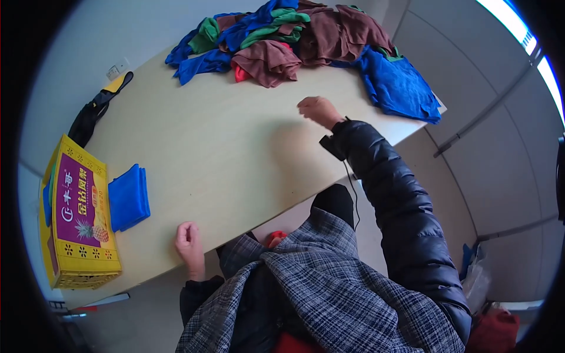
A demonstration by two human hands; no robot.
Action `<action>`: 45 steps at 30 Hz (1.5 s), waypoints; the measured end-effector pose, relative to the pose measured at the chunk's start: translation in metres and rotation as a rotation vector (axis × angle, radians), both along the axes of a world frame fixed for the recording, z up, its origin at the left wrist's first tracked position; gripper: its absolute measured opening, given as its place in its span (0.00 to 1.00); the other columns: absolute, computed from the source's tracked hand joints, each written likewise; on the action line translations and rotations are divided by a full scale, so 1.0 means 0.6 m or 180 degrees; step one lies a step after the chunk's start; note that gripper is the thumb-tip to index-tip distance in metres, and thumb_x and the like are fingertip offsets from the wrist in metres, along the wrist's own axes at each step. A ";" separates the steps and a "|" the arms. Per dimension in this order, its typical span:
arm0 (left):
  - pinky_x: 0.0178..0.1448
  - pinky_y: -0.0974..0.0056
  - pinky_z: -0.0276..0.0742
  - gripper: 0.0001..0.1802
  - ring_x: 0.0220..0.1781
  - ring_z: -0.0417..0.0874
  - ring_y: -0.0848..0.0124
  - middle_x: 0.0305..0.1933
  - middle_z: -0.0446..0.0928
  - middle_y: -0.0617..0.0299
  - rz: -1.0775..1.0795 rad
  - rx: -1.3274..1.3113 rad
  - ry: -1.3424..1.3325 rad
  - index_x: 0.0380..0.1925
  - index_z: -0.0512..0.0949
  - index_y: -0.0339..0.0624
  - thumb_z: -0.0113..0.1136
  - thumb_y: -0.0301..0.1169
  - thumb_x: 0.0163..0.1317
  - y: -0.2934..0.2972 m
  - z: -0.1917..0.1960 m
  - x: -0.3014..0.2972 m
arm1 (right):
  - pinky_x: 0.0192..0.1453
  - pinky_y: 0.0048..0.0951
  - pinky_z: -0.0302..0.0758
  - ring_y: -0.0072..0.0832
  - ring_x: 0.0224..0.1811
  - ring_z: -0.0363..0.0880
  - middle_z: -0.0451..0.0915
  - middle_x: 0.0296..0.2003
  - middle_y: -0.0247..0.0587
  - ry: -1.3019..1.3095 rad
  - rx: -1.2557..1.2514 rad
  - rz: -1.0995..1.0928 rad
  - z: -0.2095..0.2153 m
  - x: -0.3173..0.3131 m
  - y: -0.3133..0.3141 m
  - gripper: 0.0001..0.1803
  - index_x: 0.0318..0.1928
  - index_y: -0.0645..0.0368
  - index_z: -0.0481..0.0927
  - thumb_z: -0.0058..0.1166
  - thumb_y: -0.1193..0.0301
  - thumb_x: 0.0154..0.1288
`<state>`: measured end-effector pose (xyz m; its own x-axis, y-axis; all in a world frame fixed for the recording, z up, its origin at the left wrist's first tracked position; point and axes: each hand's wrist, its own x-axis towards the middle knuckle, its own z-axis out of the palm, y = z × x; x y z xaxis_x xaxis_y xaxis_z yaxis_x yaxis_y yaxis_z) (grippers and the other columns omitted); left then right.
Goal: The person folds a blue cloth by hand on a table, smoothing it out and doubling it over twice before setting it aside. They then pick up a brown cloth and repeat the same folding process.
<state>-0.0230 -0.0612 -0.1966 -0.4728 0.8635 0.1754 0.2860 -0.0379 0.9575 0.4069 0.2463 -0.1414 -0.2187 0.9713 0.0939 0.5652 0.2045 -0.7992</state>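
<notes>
My left hand is at the table's near edge, curled into a loose fist with nothing visible in it. Close by lies a neatly folded blue cloth, against a yellow and purple cardboard box on the left. My right hand is stretched over the table, its fingers curled in and no item showing in them; a shadow falls below it. Beyond it a heap of crumpled brown cloths, with blue, green and red ones among them, spreads along the far side. A blue cloth lies flatter at the heap's right end.
A black strap-like item with a yellow part lies by the left wall, below a wall socket. The pale table borders a panelled wall at the right. A thin cable hangs from my right sleeve.
</notes>
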 end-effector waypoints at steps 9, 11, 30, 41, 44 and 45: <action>0.30 0.62 0.70 0.04 0.25 0.75 0.63 0.29 0.75 0.56 0.0309 0.0303 0.2224 0.34 0.78 0.38 0.60 0.18 0.61 0.003 0.031 0.044 | 0.39 0.31 0.82 0.28 0.34 0.85 0.86 0.32 0.38 0.1058 -0.0275 -0.0457 0.024 -0.061 0.210 0.12 0.40 0.60 0.84 0.60 0.64 0.68; 0.30 0.60 0.71 0.05 0.26 0.76 0.60 0.29 0.76 0.55 0.0314 0.0280 0.2284 0.34 0.78 0.38 0.61 0.17 0.59 0.007 0.032 0.044 | 0.39 0.34 0.82 0.30 0.34 0.85 0.86 0.33 0.38 0.2283 -0.1042 -0.0735 0.009 -0.089 0.247 0.11 0.40 0.56 0.82 0.59 0.62 0.69; 0.33 0.56 0.76 0.06 0.30 0.81 0.54 0.31 0.78 0.54 0.0392 0.0347 0.2379 0.31 0.79 0.39 0.63 0.18 0.55 0.012 0.035 0.041 | 0.33 0.20 0.72 0.17 0.28 0.74 0.76 0.28 0.25 0.3146 -0.0851 0.1095 0.236 -0.191 0.227 0.08 0.40 0.53 0.82 0.56 0.64 0.74; 0.49 0.55 0.81 0.37 0.49 0.82 0.51 0.53 0.76 0.46 0.0298 0.1090 0.1994 0.57 0.71 0.37 0.79 0.29 0.46 0.047 0.130 0.076 | 0.51 0.22 0.74 0.19 0.39 0.78 0.80 0.35 0.30 0.2893 -0.1237 0.2236 0.324 -0.305 -0.146 0.10 0.44 0.55 0.80 0.50 0.64 0.78; 0.53 0.55 0.81 0.40 0.52 0.81 0.48 0.55 0.75 0.45 0.0467 0.1786 0.2108 0.58 0.70 0.35 0.81 0.30 0.44 0.089 0.220 0.110 | 0.50 0.21 0.74 0.19 0.37 0.78 0.80 0.34 0.29 0.2766 -0.1536 0.2224 0.307 -0.338 -0.226 0.10 0.44 0.56 0.81 0.51 0.64 0.78; 0.52 0.57 0.81 0.34 0.49 0.82 0.50 0.52 0.78 0.48 0.0603 0.2065 0.2051 0.55 0.73 0.37 0.79 0.30 0.48 0.100 0.238 0.112 | 0.50 0.21 0.74 0.19 0.36 0.78 0.80 0.33 0.29 0.2708 -0.1648 0.2196 0.304 -0.349 -0.246 0.10 0.44 0.57 0.81 0.51 0.64 0.78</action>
